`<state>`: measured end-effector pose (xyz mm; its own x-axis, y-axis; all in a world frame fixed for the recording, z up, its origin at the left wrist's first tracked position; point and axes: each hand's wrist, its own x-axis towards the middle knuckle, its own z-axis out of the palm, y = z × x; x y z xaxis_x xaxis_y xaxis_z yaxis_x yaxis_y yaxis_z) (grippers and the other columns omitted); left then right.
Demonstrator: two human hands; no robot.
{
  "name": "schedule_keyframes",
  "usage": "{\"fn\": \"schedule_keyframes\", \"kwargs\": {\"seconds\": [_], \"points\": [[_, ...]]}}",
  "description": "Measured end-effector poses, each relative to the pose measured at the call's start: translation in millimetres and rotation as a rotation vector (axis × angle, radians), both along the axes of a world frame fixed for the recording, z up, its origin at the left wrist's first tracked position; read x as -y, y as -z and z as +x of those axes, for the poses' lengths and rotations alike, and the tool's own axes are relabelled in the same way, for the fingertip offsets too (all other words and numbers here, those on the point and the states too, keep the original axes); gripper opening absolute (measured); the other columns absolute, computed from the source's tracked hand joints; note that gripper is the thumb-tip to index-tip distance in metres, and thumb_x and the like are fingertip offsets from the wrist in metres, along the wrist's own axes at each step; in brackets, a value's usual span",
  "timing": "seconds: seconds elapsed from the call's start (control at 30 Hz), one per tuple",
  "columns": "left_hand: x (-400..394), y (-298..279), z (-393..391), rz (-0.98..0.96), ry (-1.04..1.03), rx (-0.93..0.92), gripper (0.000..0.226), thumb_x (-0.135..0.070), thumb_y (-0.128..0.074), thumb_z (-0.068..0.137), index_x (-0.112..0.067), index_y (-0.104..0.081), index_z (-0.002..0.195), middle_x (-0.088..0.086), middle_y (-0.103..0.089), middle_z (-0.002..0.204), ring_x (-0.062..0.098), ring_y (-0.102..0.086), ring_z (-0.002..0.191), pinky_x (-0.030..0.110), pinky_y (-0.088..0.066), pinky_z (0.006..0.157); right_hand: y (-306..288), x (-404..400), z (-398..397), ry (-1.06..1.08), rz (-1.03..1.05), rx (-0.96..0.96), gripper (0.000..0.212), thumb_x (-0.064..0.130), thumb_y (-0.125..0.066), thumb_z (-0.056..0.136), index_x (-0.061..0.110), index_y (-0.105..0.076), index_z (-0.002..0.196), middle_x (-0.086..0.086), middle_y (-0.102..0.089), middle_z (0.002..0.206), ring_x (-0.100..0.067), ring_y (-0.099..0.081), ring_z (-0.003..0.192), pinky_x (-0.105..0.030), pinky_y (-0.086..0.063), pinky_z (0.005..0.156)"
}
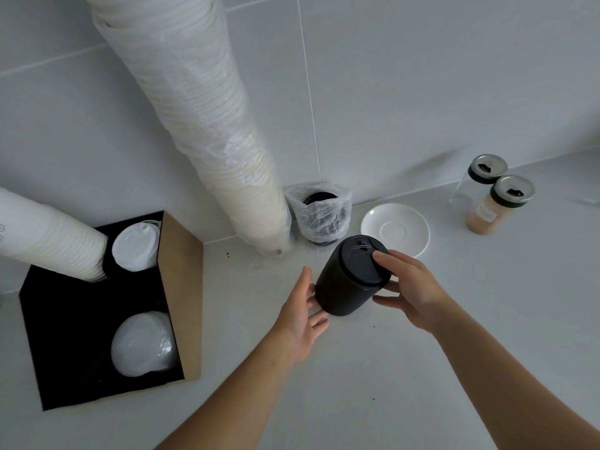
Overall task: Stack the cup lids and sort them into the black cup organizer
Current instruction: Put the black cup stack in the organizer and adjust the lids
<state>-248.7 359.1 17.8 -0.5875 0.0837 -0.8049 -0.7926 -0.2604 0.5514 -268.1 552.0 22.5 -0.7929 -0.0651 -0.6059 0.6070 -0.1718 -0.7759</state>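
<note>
Where the pale, smooth counter [406,368] meets the white tiled wall [422,76], a tall ribbed column of cream paper cups in a clear crinkled plastic sleeve [207,125] leans up and left from its foot near the corner. At the left sits the black cup organizer [65,336], a square box with a brown cardboard side wall; its far hole holds a white domed lid stack [136,246], its near hole a white rounded lid stack in clear film [143,342], and a white ribbed cup stack [48,238] slants out of a far-left hole.

Between organizer and hands, the counter lies open and bare except for a few dark specks, with wide free room toward the near edge.

Held over the middle of the counter is the matte black stack of cup lids [352,276], a short cylinder whose long axis tilts, flat top facing up and right toward the camera. Curved and spread, the left hand [302,316] cups its lower side, while the right hand [409,287] grips the upper rim, fingers lying across the top disc.

Behind it stand a black lid stack in a crumpled clear bag [319,216], a glossy white round saucer [394,233], and two clear shaker jars with metal tops [493,196], the nearer one holding tan powder.
</note>
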Motion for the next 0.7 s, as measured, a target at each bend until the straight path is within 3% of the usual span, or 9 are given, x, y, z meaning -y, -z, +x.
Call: {"fn": "schedule_keyframes", "kwargs": {"seconds": [0.1, 0.2, 0.27, 0.43, 0.6, 0.7], "points": [[-3, -2, 5, 0.019, -0.032, -0.016, 0.068, -0.065, -0.043, 0.087, -0.014, -0.051, 0.132, 0.009, -0.054, 0.136, 0.031, -0.045, 0.134, 0.044, -0.031, 0.116, -5, 6, 3, 0.03, 0.002, -0.011, 0.021, 0.032, -0.06, 0.092, 0.026, -0.072, 0.108, 0.002, -0.073, 0.108, -0.027, -0.065, 0.109, -0.051, -0.049, 0.1], [1, -4, 12, 0.035, -0.072, -0.023, 0.051, -0.064, -0.043, 0.088, -0.018, -0.059, 0.106, 0.007, -0.059, 0.119, 0.032, -0.045, 0.133, 0.044, -0.033, 0.115, -12, 14, 10, 0.028, 0.013, -0.023, 0.02, 0.031, -0.058, 0.093, 0.025, -0.071, 0.108, 0.002, -0.073, 0.106, -0.026, -0.066, 0.108, -0.048, -0.05, 0.097], [5, -4, 18, 0.036, -0.105, -0.024, 0.046, -0.062, -0.043, 0.089, -0.021, -0.059, 0.101, 0.006, -0.057, 0.122, 0.034, -0.045, 0.132, 0.044, -0.034, 0.114, -15, 17, 14, 0.027, 0.009, -0.025, 0.021, 0.031, -0.058, 0.094, 0.025, -0.07, 0.11, 0.003, -0.073, 0.105, -0.026, -0.066, 0.108, -0.048, -0.051, 0.096], [27, -14, 39, 0.055, -0.16, -0.092, 0.048, -0.061, -0.045, 0.089, -0.02, -0.059, 0.108, 0.007, -0.057, 0.13, 0.035, -0.048, 0.129, 0.044, -0.038, 0.111, -37, 34, 29, -0.013, 0.006, -0.076, 0.02, 0.03, -0.058, 0.094, 0.024, -0.071, 0.108, 0.005, -0.075, 0.1, -0.027, -0.067, 0.107, -0.047, -0.052, 0.094], [55, -25, 62, 0.075, -0.201, -0.163, 0.066, -0.061, -0.048, 0.087, -0.014, -0.049, 0.134, 0.011, -0.055, 0.134, 0.038, -0.049, 0.127, 0.047, -0.039, 0.109, -66, 60, 50, -0.08, 0.051, -0.148, 0.021, 0.032, -0.058, 0.094, 0.028, -0.069, 0.111, 0.004, -0.074, 0.111, -0.022, -0.066, 0.109, -0.048, -0.051, 0.097], [68, -36, 79, 0.09, -0.22, -0.213, 0.069, -0.06, -0.051, 0.085, -0.015, -0.048, 0.138, 0.012, -0.055, 0.135, 0.039, -0.05, 0.126, 0.046, -0.042, 0.106, -84, 77, 65, -0.122, 0.081, -0.194, 0.022, 0.033, -0.06, 0.093, 0.027, -0.067, 0.113, 0.003, -0.073, 0.114, -0.021, -0.065, 0.111, -0.043, -0.053, 0.09]]}}
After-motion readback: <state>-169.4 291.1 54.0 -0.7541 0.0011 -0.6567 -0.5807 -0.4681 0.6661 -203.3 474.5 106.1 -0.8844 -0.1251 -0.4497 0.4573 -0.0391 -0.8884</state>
